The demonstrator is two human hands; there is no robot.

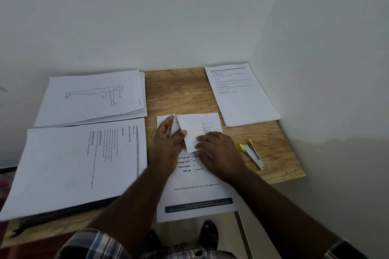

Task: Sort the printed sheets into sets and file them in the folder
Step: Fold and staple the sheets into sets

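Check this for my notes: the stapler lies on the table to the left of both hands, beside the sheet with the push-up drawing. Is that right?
Not quite. The head view shows the stapler on the table to the right of both hands, near the right hand. The sheet with the push-up drawing lies far left, beyond the left hand.

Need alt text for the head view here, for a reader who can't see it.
Both hands fold a small sheet over an order slip on a wooden table. Three paper stacks and a stapler surround them.
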